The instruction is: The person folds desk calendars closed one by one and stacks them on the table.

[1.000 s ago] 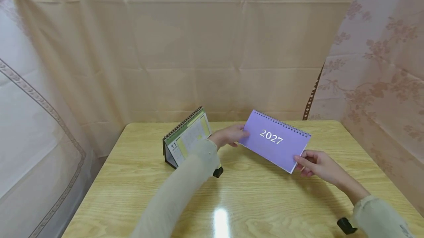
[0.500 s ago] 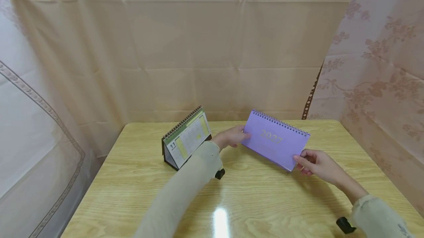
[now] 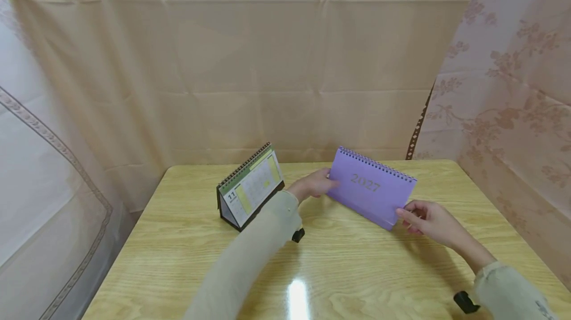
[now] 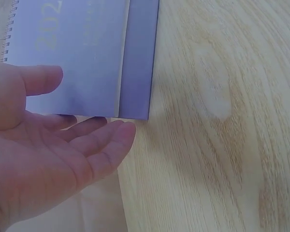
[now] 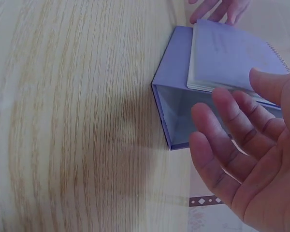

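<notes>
A purple desk calendar (image 3: pixel 371 192) marked 2027 stands tilted on the table, its wire spiral along the top. In the right wrist view its folded stand shows an open side. My left hand (image 3: pixel 314 183) is at the calendar's left edge. Its thumb (image 4: pixel 44 79) lies over the cover, with the other fingers loosely extended at the side. My right hand (image 3: pixel 426 217) is at the lower right corner. In the right wrist view its thumb overlaps the cover, and its relaxed fingers (image 5: pixel 215 130) lie spread in front of the stand's side. Exact contact is unclear.
A second desk calendar (image 3: pixel 252 188), green-topped and showing 11, stands to the left, partly behind my left sleeve (image 3: pixel 250 255). Both rest on a wooden table (image 3: pixel 357 270). A beige curtain (image 3: pixel 285 77) hangs behind, and a flowered one (image 3: pixel 513 112) at right.
The purple calendar's pages have settled back against the stand, and its lower strip now shows. My left hand shifts slightly right along the cover; my right hand stays nearly in place.
</notes>
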### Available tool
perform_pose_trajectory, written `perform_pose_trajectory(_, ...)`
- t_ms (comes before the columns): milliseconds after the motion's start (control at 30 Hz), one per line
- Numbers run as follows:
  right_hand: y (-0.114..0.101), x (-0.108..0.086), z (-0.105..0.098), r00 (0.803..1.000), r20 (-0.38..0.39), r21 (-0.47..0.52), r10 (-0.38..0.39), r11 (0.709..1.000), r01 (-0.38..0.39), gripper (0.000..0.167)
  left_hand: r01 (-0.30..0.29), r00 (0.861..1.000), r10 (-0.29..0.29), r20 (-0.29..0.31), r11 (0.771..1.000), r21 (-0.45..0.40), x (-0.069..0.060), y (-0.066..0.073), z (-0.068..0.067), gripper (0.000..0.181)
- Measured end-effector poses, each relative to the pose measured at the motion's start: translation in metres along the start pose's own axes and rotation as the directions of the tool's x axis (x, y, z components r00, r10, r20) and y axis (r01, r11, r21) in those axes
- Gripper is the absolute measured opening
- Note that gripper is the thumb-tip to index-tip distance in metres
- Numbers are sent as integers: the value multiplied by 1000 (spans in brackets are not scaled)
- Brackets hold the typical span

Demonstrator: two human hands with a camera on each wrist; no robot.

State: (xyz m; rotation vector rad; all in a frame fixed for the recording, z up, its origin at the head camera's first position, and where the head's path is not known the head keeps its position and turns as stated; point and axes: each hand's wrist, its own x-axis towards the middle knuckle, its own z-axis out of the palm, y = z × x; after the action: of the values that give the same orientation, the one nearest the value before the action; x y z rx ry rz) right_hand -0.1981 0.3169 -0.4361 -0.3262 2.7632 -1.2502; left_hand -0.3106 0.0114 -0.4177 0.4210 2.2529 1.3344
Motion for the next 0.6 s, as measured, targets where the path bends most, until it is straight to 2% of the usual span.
perform_pose_trajectory(133, 1, 0, 0, 1000, -11, -34, 12, 999, -13, 33, 0, 1000, 0, 4, 1000, 14, -1, 1, 0, 59)
perform_pose_trajectory(300, 1, 1, 1, 999, -39, -123, 2, 992, -7, 33, -20, 1000, 20, -6, 999, 30, 1, -1, 1, 56)
perform_pose_trajectory(433, -2, 2, 3, 998, -55, -164, -14, 986, 4, 32, -67, 997, 68, -22, 997, 43, 5, -3, 3, 54)
perform_pose_trajectory(533, -3, 3, 3, 998, -55, -170, -11, 985, 2, 32, -115, 988, 125, -91, 988, 102, 8, -5, 5, 56)
perform_pose_trajectory(600, -2, 4, 4, 998, -54, -173, -9, 985, -1, 32, -143, 974, 165, -154, 979, 148, 10, -6, 6, 58)
